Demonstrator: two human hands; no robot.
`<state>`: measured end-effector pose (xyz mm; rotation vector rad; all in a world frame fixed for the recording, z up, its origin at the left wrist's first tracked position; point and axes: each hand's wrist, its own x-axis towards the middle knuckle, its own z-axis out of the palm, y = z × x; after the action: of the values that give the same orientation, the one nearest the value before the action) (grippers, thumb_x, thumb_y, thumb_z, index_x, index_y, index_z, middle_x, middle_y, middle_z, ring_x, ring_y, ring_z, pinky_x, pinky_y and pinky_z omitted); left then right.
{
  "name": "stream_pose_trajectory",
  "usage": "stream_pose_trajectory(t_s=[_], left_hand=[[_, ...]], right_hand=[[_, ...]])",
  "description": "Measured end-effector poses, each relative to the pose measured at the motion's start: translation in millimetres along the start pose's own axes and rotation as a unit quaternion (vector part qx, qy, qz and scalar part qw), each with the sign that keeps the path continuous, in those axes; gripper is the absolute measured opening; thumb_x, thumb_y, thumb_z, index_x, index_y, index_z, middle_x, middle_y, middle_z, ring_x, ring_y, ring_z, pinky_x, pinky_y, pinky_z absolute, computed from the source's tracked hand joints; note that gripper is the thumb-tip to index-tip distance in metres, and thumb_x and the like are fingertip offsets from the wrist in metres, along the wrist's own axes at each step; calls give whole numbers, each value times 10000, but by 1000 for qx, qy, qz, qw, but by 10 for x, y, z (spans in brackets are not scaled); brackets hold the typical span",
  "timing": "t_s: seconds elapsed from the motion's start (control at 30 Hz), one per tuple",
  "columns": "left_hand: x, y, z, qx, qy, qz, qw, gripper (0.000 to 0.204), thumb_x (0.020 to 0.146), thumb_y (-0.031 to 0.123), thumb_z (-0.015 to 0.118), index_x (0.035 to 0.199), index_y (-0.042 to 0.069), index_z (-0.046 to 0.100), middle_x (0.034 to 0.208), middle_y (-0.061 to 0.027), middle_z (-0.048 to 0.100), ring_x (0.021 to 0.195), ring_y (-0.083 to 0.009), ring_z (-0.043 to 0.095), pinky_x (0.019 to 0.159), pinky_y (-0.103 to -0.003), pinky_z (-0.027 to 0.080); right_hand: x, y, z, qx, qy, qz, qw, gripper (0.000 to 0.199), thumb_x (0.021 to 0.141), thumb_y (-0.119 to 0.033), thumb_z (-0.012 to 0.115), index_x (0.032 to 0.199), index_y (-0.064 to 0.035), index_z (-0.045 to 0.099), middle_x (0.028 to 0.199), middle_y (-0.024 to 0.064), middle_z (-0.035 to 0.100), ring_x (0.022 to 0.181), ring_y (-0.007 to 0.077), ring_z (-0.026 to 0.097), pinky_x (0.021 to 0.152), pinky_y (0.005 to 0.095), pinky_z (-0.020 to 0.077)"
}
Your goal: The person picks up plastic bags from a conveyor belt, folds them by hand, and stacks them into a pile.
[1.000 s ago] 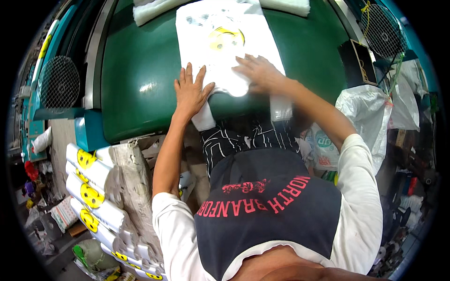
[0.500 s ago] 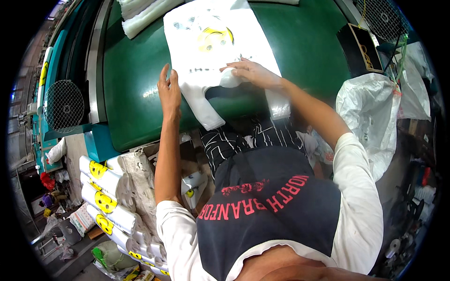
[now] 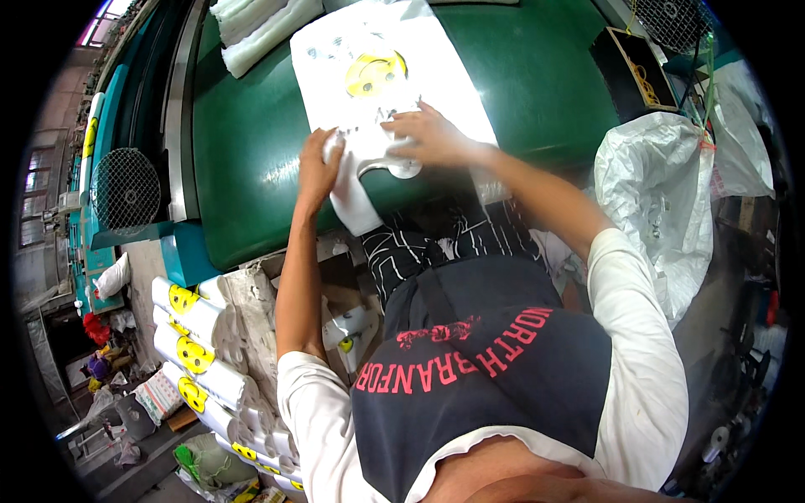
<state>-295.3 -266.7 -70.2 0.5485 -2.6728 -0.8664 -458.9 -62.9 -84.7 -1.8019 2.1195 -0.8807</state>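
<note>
A stack of white plastic vest-style carrier bags (image 3: 444, 92), printed with a yellow smiley face, lies on the green belt table (image 3: 553, 92), its two handle straps toward me. My left hand (image 3: 319, 172) touches the stack's left edge near the base of a strap, fingers bent and thumb apart. Across the bags, just above the cut-out between the straps, my right hand (image 3: 434, 138) rests with its fingers spread, slightly blurred. A rounded white flap (image 3: 405, 168) shows under its palm. The right strap is partly hidden behind my right forearm.
Folded white bag bundles (image 3: 272, 38) lie at the table's far left. Stacked smiley-printed bag rolls (image 3: 205, 360) stand below left. A large white sack (image 3: 650, 193) hangs at the right, near a black open box (image 3: 629, 71). A round fan (image 3: 126, 191) stands left.
My left hand has come right, from beside the bags onto their left edge. My right hand has shifted slightly left, fingers now more spread. The whole view has shifted a little.
</note>
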Motion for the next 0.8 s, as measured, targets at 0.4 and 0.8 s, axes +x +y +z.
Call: stream_pose_trajectory(t_s=[0.4, 0.8], left_hand=[[-535, 569, -163, -498, -44, -244, 831, 411, 915, 153, 516, 1295, 2, 468, 1199, -103, 547, 935, -133, 582, 742, -265, 494], [-76, 980, -212, -376, -159, -241, 881, 604, 966, 458, 307, 1260, -53, 434, 857, -75, 622, 836, -151, 560, 832, -335, 408]], right_hand=[[-924, 97, -1001, -185, -163, 41, 968, 1102, 568, -467, 802, 1442, -148, 211, 1475, 193, 217, 1382, 375, 147, 1075, 616, 157], [-996, 236, -1180, -172, -108, -50, 978, 381, 743, -135, 649, 1120, -85, 625, 1279, 112, 535, 1207, 269, 481, 904, 371, 450]])
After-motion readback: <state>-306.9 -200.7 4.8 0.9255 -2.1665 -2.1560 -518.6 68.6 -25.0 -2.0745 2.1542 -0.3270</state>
